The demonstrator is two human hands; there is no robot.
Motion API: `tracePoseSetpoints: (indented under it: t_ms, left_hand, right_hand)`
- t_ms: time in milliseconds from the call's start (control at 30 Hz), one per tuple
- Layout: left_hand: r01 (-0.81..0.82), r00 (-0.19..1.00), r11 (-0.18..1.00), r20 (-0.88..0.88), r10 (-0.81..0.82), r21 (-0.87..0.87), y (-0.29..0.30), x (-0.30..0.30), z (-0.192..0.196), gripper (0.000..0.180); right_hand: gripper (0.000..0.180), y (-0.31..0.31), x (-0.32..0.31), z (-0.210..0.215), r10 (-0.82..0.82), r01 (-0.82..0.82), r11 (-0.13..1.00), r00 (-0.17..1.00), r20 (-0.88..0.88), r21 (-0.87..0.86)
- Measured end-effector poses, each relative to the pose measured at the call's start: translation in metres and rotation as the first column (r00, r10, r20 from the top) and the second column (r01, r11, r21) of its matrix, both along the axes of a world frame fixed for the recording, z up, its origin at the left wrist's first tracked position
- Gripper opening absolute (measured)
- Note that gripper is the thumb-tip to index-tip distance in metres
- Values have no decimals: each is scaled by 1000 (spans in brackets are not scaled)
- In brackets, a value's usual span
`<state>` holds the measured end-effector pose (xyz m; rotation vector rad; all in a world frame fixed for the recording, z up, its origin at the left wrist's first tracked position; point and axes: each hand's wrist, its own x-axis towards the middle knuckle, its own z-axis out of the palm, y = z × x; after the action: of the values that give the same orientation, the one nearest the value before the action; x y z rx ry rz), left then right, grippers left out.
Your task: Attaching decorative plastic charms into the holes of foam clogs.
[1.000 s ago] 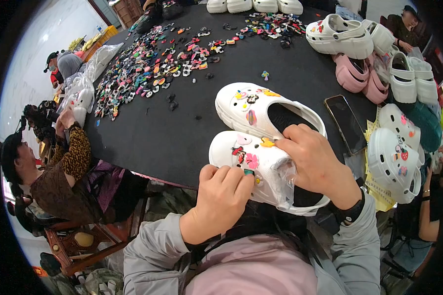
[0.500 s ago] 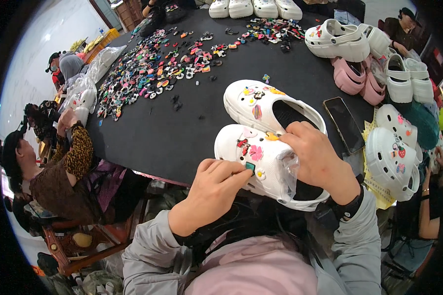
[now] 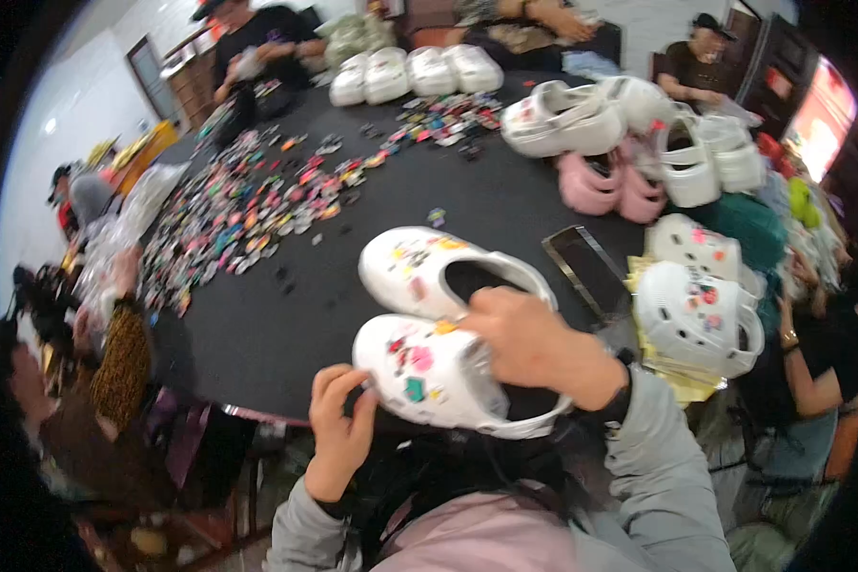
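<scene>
Two white clogs lie side by side before me on the dark tabletop, both decorated with shoe charms. My right hand (image 3: 534, 348) is closed on the near clog (image 3: 377, 357) at the rim of its opening, by a yellow-orange charm (image 3: 444, 327). Clear plastic shows inside that opening. A green charm (image 3: 415, 389) and a pink flower charm (image 3: 420, 358) sit on its upper. At its toe, my left hand (image 3: 341, 424) has thumb and fingers apart, with nothing visible between them. The far clog (image 3: 386, 257) lies just beyond.
Loose charms (image 3: 248, 205) spread across the table's (image 3: 353, 214) left and far side. A phone (image 3: 586, 272) lies to the right, near decorated white clogs (image 3: 696, 319) on yellow paper. Pink clogs (image 3: 591, 181) and more white clogs (image 3: 558, 119) stand farther back. Several people sit around.
My left hand has drawn back from the green charm to the clog's toe, leaving the charm uncovered. My right hand keeps its hold. The whole view has shifted.
</scene>
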<state>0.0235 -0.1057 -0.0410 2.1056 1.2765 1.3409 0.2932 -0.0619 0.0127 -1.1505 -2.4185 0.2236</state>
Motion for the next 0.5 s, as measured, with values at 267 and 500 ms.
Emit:
tracePoseSetpoints:
  t_ms: [267,500]
  left_hand:
    - [15,895,964,433,105,-264,-10,-17,-40,16]
    - [347,938,937,2,-347,-40,-6,22,-34,8]
  right_hand:
    - [15,-46,5,59,-26,16,964,999,36,265]
    - [36,-144,138,152,-427,448,578,878,-216,682]
